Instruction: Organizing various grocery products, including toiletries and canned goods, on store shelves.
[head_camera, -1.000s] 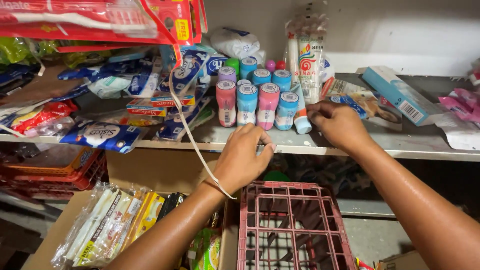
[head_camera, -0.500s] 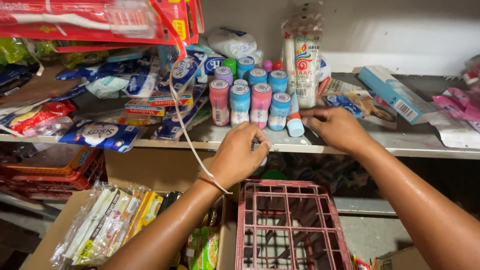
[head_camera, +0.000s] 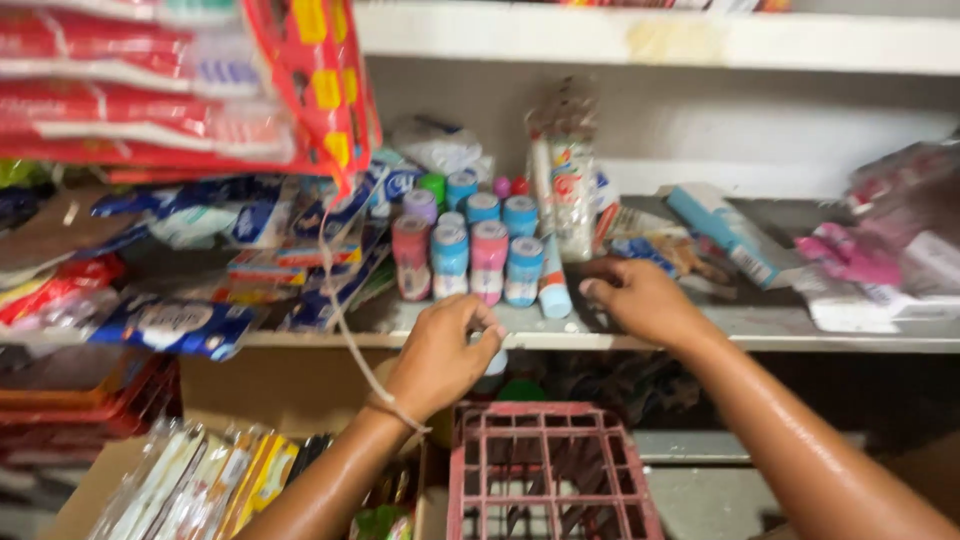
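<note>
The left hand (head_camera: 440, 355) is curled shut around a small bottle (head_camera: 490, 362). Only a bit of the bottle peeks out past the fingers, at 3 o'clock from the hand. The hand is just at the front edge of the shelf (head_camera: 700, 330). A string (head_camera: 345, 330) hangs by the wrist.

The right hand (head_camera: 640, 300) lies on the shelf at 2 o'clock from the left hand. Its fingers are bent and loose, with nothing in them that I can see. The fingertips are just beside a white tube (head_camera: 552, 285) that lies flat.

At 12 o'clock from the left hand stands a bunch of little bottles (head_camera: 470, 250) with pink and blue caps, close together in rows. Behind them is a tall pack (head_camera: 572, 200) standing up. At 3 o'clock from the right hand lies a blue and white box (head_camera: 725, 232).

At 9 o'clock are flat blue packs (head_camera: 180, 325) on the shelf. Red packs (head_camera: 150, 80) hang up at 10 o'clock.

Below the hands, at 6 o'clock, is a red crate (head_camera: 545, 470).
</note>
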